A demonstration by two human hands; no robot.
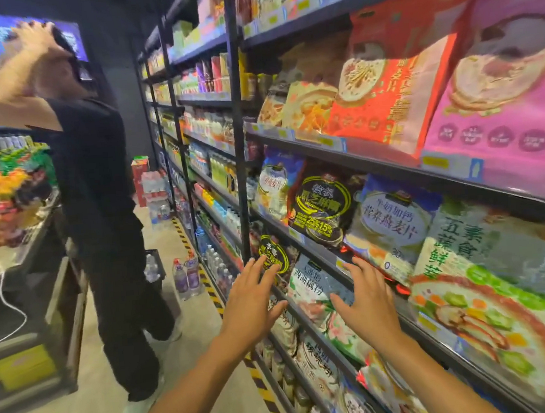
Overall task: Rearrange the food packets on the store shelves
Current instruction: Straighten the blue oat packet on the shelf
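Both hands were open and held nothing. The left hand (254, 300) and the right hand (366, 300) had their fingers spread on either side of a pale lotus-print packet (316, 287) that leaned forward on its shelf rail (309, 314), and neither grip had closed on it.

Just left of that packet stood a small black-and-yellow packet (272, 253), near the left fingertips. Above the pale packet, on the next shelf up, a larger black sesame packet (325, 207) and a blue-and-white oat packet (396, 219) tilted outward over their rail.

The likeliest slip, as I judged it, was a sideways knock: the spread left fingers could have caught the small black packet and tipped it off the rail. The glossy film also looked slippery, so a loose two-handed squeeze might have let the pale packet slide down. Pulling it out could have toppled leaning neighbours.
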